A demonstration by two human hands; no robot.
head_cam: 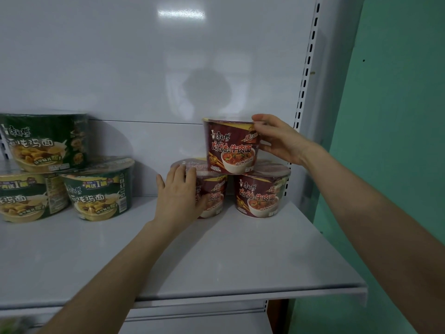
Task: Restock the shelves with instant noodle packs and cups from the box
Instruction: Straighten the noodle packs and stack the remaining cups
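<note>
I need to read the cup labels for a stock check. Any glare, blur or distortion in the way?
Head view: glare sits high on the back panel, clear of the cups; the label on the top red cup is sharp; the green cups at left are softer; wide-angle distortion bows the slotted upright; the left hand hides part of the lower left red cup.

**Small Retail Shop**

Reads as a retail store: white metal display shelf [240, 256] with glossy back panel [144, 68] and slotted upright [307, 75], green cups [98, 191] and dark red cups [231, 145] of branded instant noodles stacked labels-out.
</note>
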